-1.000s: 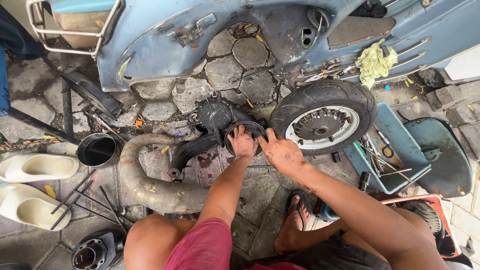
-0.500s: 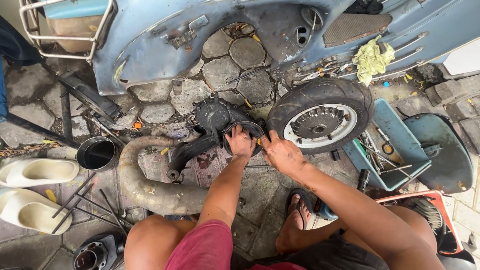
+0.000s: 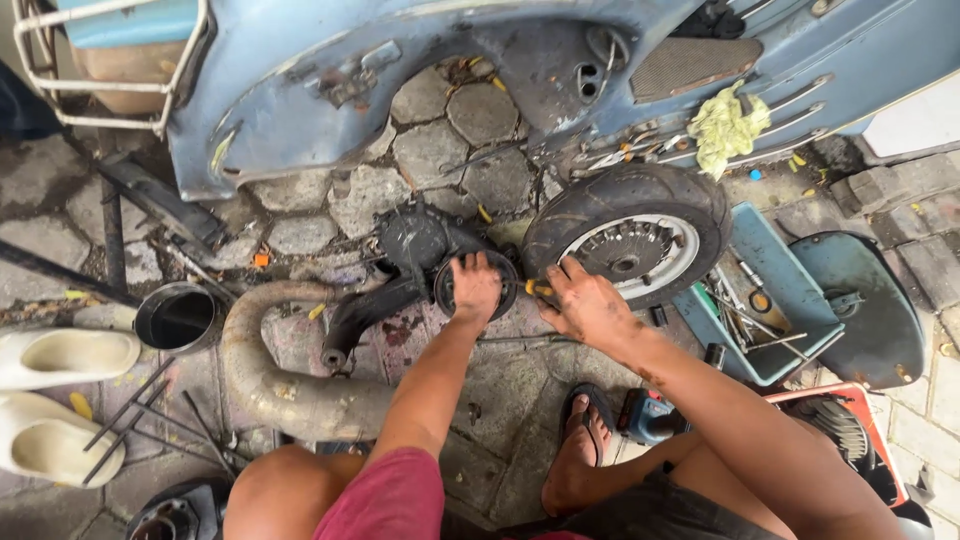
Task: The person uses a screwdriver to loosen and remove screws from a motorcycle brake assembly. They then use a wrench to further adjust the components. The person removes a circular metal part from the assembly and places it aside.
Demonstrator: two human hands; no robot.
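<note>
A black scooter engine [image 3: 410, 240] lies on the stone paving, joined to a small wheel with a black tyre [image 3: 628, 232] on its right. My left hand [image 3: 476, 287] presses flat on a round dark part [image 3: 447, 285] of the engine between the casing and the wheel. My right hand [image 3: 585, 305], greasy, sits just right of it and grips a yellow-handled tool [image 3: 538, 289] pointed at that round part. A rusty curved exhaust pipe [image 3: 275, 385] runs from the engine toward my left knee.
A blue scooter body [image 3: 480, 70] lies on its side across the top, with a yellow rag [image 3: 725, 125] on it. A blue tray of tools [image 3: 760, 300] is at the right. A black pot [image 3: 175, 318], white shoes [image 3: 60, 355] and loose rods [image 3: 140, 415] lie at left.
My left hand has slid slightly right and flattened onto the round engine part. My right hand has shifted a little toward it with the yellow tool.
</note>
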